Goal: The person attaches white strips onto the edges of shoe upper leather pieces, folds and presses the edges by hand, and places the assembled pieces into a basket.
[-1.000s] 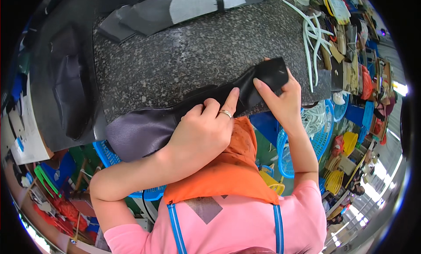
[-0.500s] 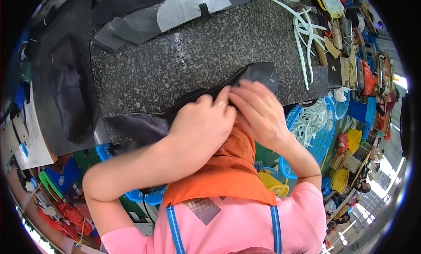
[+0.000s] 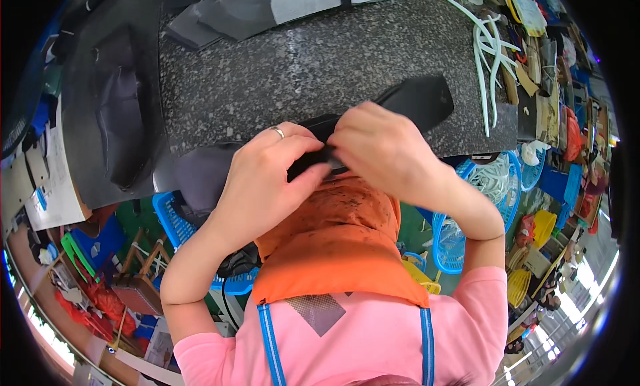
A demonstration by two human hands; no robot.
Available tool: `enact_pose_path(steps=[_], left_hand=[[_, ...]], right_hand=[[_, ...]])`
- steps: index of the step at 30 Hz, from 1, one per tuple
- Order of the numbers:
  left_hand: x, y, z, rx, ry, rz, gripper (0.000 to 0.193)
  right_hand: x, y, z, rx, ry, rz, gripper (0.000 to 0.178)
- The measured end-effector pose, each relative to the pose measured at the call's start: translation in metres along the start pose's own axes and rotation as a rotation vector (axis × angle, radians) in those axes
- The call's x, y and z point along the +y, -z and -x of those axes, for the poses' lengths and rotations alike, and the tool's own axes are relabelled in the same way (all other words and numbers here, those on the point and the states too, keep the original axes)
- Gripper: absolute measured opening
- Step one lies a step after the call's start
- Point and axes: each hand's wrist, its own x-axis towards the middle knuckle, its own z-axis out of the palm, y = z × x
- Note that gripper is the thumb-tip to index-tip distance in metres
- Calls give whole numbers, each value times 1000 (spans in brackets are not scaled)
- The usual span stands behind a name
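A long strip of black leather-like material [image 3: 423, 101] lies along the near edge of the stone tabletop [image 3: 280, 79]. Its dark lining side [image 3: 200, 173] hangs over the edge at the left. My left hand [image 3: 263, 176], with a ring on one finger, grips the strip's near edge between thumb and bent fingers. Close beside it, my right hand [image 3: 383, 153] pinches the same strip, its fingertips pointing down and partly hidden. The two hands are a short way apart, right above my orange apron [image 3: 340, 266].
Dark cut panels [image 3: 240, 16] lie at the far side of the table. Another black piece [image 3: 123, 113] rests at the left. Pale green strips [image 3: 490, 59] lie at the right, and a blue basket [image 3: 453, 246] of white strips stands below. Another blue basket [image 3: 170, 219] is lower left.
My left hand has drawn away to the left from my right hand, its thumb now spread from the fingers. The right hand has turned down onto the strip. The whole view has shifted somewhat.
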Motion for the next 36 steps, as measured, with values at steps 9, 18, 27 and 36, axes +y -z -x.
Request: enact_pose_path(steps=[9,18,27,36], left_hand=[[-8,0,4,-80,-35,-17,19],[-9,1,5,-152,-225,-238,17],[-41,13,53,-67,-334,-314,47],[-16,-5,47,75,-218,-350,66]], right_hand=[[3,5,1,-42,60,-216,15],[5,-2,12,-16,116,-84,27],[-19,-11,-1,60,208,232,9],[-19,-21,-9,63,153,142,20]])
